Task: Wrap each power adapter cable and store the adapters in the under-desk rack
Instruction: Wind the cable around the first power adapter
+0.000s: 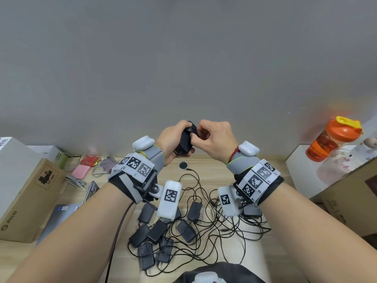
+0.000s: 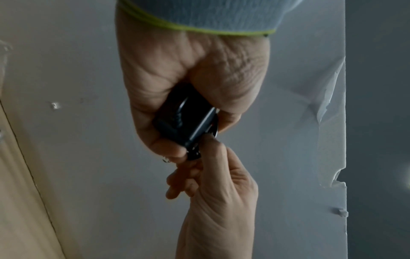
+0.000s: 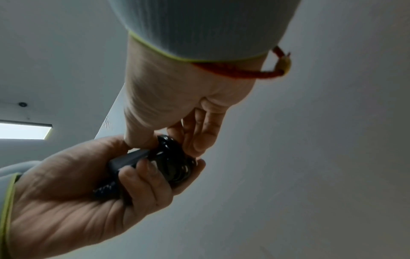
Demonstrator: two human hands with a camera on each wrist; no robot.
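Grey wall behind a wooden desk (image 1: 204,168): raised at 12 o'clock above the desktop, the left hand (image 1: 173,139) clenches a black power adapter (image 1: 186,140) round its body, while the right hand (image 1: 216,137) pinches the thin cable (image 3: 175,157) coiled tight at the adapter's far end. At 6 o'clock lies a heap of unwrapped adapters (image 1: 161,231) in tangled leads. At 3 o'clock an orange bottle (image 1: 334,137) stands on a white box. The brick looks light, rigid and smooth, best held across its flat sides; the springy cord would likely uncoil if released, so its loose end wants pinning. No rack is in view.
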